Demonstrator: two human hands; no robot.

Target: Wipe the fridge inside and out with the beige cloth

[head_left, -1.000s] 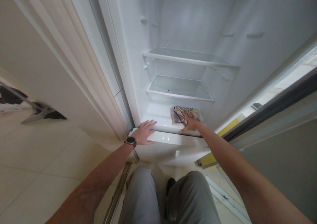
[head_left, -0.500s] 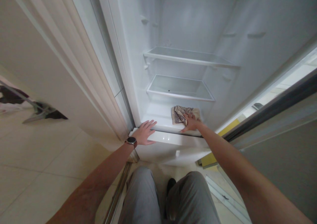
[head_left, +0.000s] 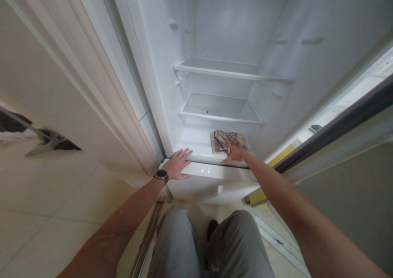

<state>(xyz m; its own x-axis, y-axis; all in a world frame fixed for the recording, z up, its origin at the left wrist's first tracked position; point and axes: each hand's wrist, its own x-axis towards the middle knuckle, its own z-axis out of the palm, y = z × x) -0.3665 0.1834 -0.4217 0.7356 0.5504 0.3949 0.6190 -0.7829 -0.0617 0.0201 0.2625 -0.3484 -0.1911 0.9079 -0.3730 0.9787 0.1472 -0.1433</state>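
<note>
Inside the white refrigerator (head_left: 227, 20), my right hand (head_left: 235, 150) presses down on a folded, patterned beige-and-brown cloth (head_left: 219, 142). Its fingers curl over the cloth's right part and the thumb points out toward the front edge. The cloth lies on the bottom floor of the compartment (head_left: 196, 139). My left hand (head_left: 179, 166), with a dark watch (head_left: 161, 174) at the wrist, is open with fingers spread. It rests at the left end of the top edge of the white drawer front (head_left: 208, 184).
Two glass shelves, an upper one (head_left: 230, 70) and a lower one (head_left: 221, 108), sit above the cloth. A dark-gasketed door (head_left: 331, 126) stands at right, beside something yellow (head_left: 258, 197). A pale door panel (head_left: 76, 85) is at left. My knees (head_left: 178, 237) are close below the drawer.
The whole view has shifted slightly, moving the scene a little to the left. My right hand stays on the cloth and my left hand stays on the drawer edge.
</note>
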